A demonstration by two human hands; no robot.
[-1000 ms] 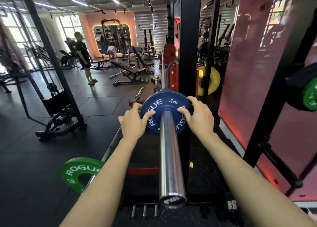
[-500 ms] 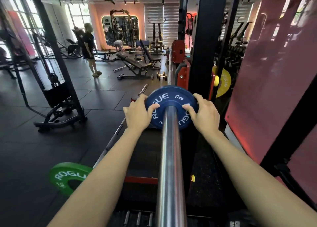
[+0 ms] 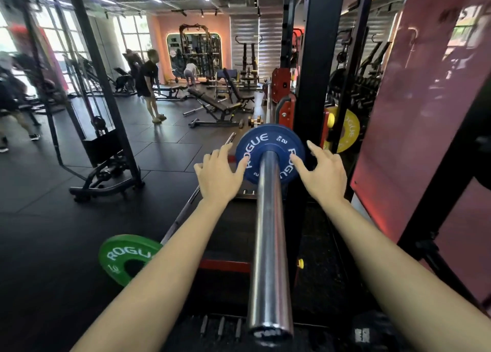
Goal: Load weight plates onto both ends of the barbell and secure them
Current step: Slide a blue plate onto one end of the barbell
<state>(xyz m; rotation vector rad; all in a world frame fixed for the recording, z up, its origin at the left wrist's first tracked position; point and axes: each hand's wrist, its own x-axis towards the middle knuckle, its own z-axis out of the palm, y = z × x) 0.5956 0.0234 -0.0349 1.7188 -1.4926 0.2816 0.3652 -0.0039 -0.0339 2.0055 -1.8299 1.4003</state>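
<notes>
A chrome barbell sleeve (image 3: 268,245) runs away from me, its end cap near the bottom of the view. A blue ROGUE plate (image 3: 268,141) sits far down the sleeve, close to the black rack upright (image 3: 310,86). My left hand (image 3: 218,176) is at the plate's left edge, fingers spread and only the thumb touching the rim. On the other side, my right hand (image 3: 322,173) has its thumb lying on the plate's face and its fingers apart. Neither hand grips the plate. A green ROGUE plate (image 3: 125,256) lies on the floor to the lower left.
A second barbell (image 3: 186,213) lies on the floor beside the green plate. A yellow plate (image 3: 345,131) hangs on the rack behind the upright. A red panel (image 3: 414,139) stands at the right. A cable machine (image 3: 106,139), benches and other people (image 3: 147,86) occupy the gym floor.
Both hands loosened from the blue plate's rim and spread open. The plate moved farther down the sleeve toward the rack, and my view shifted a little.
</notes>
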